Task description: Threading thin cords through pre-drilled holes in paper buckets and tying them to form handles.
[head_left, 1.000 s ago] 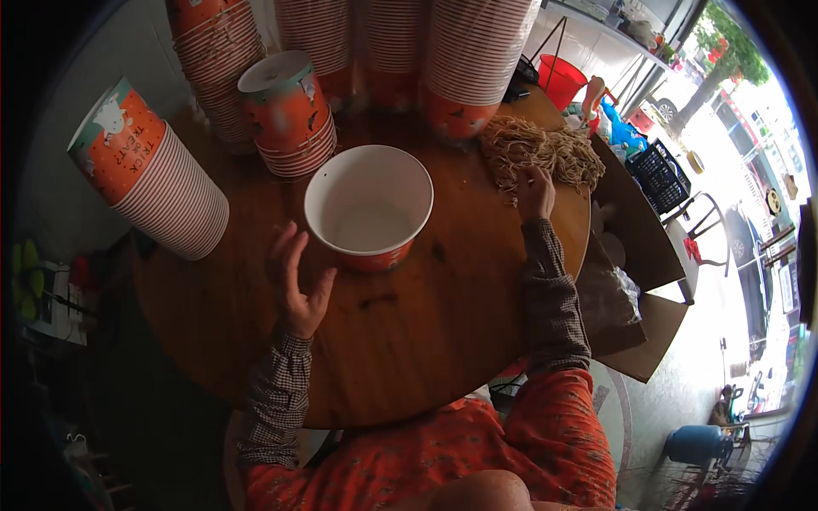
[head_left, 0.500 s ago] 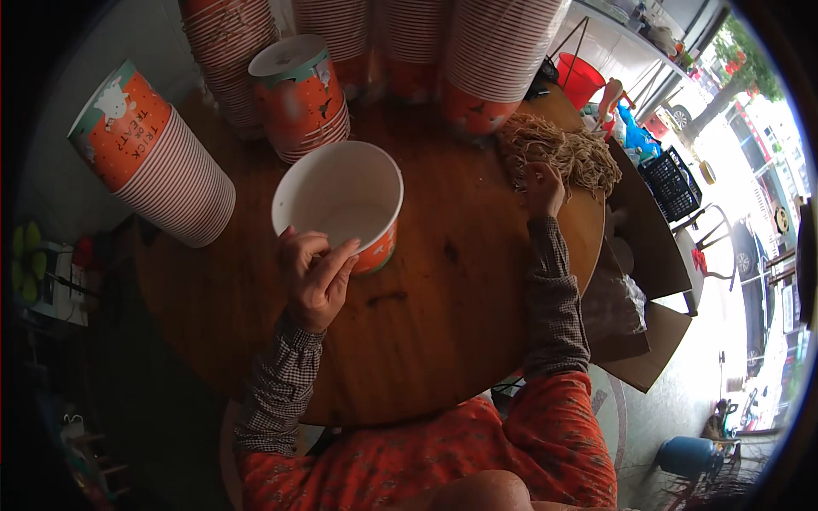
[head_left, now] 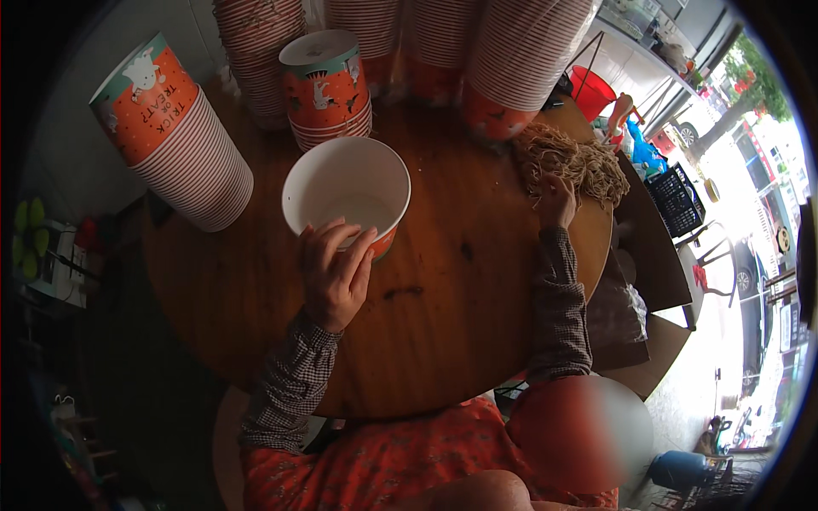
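An orange paper bucket with a white inside (head_left: 345, 194) stands upright on the round wooden table (head_left: 443, 315). My left hand (head_left: 334, 272) grips its near rim, fingers over the edge. My right hand (head_left: 555, 200) reaches to the far right of the table and touches a heap of tan cords (head_left: 567, 157), fingers curled into the strands; whether it holds any I cannot tell.
Tall stacks of orange and white paper buckets stand at the back (head_left: 520, 60), a leaning stack lies at the left (head_left: 175, 140), and a short stack (head_left: 328, 89) sits behind the single bucket. A cardboard box (head_left: 648, 298) and a black crate (head_left: 677, 200) are off the table's right edge.
My left hand rose from the table beside the bucket and took hold of its near rim. The bucket now sits further left in view. My right hand stayed at the cords.
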Tool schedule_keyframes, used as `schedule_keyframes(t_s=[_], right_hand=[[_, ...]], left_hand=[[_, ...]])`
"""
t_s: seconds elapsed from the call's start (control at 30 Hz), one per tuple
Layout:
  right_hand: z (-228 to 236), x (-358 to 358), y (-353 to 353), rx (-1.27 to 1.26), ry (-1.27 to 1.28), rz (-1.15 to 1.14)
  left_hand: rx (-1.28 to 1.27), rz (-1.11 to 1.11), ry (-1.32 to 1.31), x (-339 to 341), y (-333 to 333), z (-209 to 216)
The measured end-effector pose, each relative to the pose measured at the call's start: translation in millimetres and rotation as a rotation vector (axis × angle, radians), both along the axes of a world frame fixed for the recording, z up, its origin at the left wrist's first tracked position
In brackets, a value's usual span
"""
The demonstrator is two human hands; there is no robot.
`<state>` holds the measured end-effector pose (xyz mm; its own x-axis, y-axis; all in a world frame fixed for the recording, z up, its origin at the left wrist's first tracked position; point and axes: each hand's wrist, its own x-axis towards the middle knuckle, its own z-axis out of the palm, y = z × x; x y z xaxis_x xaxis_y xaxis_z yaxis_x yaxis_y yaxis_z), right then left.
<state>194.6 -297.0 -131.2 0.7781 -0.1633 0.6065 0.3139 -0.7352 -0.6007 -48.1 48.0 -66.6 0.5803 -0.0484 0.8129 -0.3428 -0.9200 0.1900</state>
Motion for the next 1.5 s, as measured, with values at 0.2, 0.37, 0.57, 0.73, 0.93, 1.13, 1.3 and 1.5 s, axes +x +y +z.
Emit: schedule_keyframes(t_s=[0.2,0.37,0.57,0.73,0.93,1.13,1.3,1.5], right_hand=[[0,9,12,-0.160,0.098,-0.131],[1,9,12,-0.174,0.147,-0.125],[5,8,14,-0.195,0.170,-0.129],[5,7,15,-0.204,0.150,-0.115],[5,-6,35,-0.252,-0.120,0.146],[38,-129,132,-0.224,-0.172,0.844],[48,-168,151,-0.274,-0.124,1.033],[36,-176,152,-0.260,-0.037,1.079]], left_hand=[[-0.047,-0.078,-0.167,-7,-9,-3],[-0.027,-0.119,-0.131,-16,-24,-2],[-0.009,-0.269,-0.025,-21,-40,-1],[-0.114,-0.290,0.050,-21,-52,-4],[-0.566,-0.431,0.373,-25,-64,-12],[-1.171,-0.457,0.932,-16,-45,-34],[-1.171,-0.353,0.917,-13,-34,-25],[-0.912,-0.209,0.649,-10,-36,-47]])
